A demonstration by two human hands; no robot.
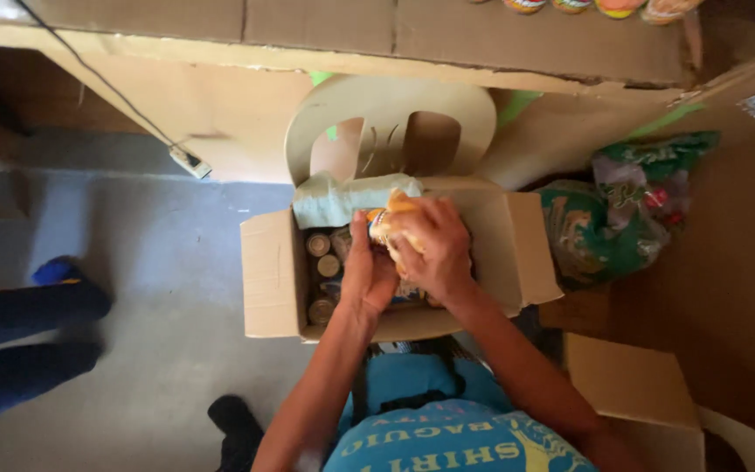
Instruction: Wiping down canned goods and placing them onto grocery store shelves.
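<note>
Packet held over an open box

Packet (392, 218), orange and yellow, is gripped above the open cardboard box (273, 280) that rests on a beige plastic chair (395, 109). The right hand (434, 249) is closed over it from above; the left hand (367, 275) is pressed against its side, fingers (359, 240) curled. Cans (325, 267) are seen standing inside the box. The step is judged to be packing or unpacking; which cannot be told. Either way, a firm two-handed grip is called for next.
</note>
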